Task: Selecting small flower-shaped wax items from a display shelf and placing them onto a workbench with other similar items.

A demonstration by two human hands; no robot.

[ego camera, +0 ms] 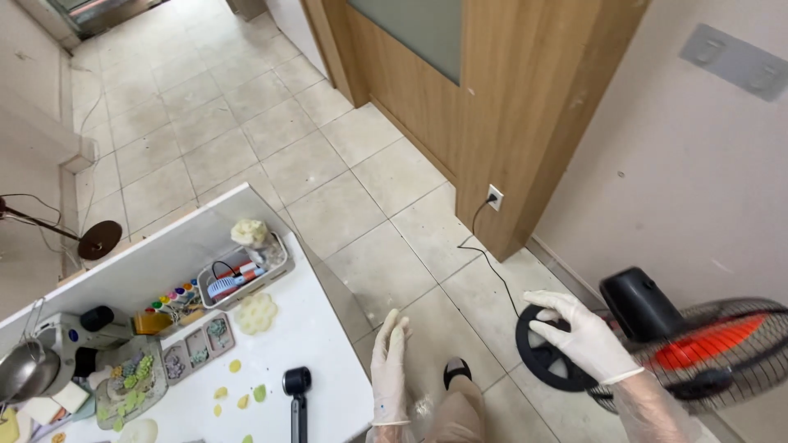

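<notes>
Beige floor tiles (pixel 246 123) run past a wooden door (pixel 460 98) to a white bench (pixel 328 344) crowded with a tray of tools (pixel 246 275) and small coloured moulds. The right hand (pixel 579 332), gloved, reaches down with fingers (pixel 546 308) spread, loosely touching the black round base (pixel 546 357) of a standing fan (pixel 714 349) on the floor beside the wall, seemingly to steady it. The left hand (pixel 388 361), also gloved, hangs open and empty beside the bench edge.

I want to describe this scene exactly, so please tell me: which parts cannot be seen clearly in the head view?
- Black-and-red standing fan: cage cut off by the right and bottom edges.
- Right gloved hand: covers part of the round black fan base.
- Left gloved hand: wrist cut off by the bottom edge.
- Small coloured pieces in the grey tray on the white table: too small to identify.
</notes>
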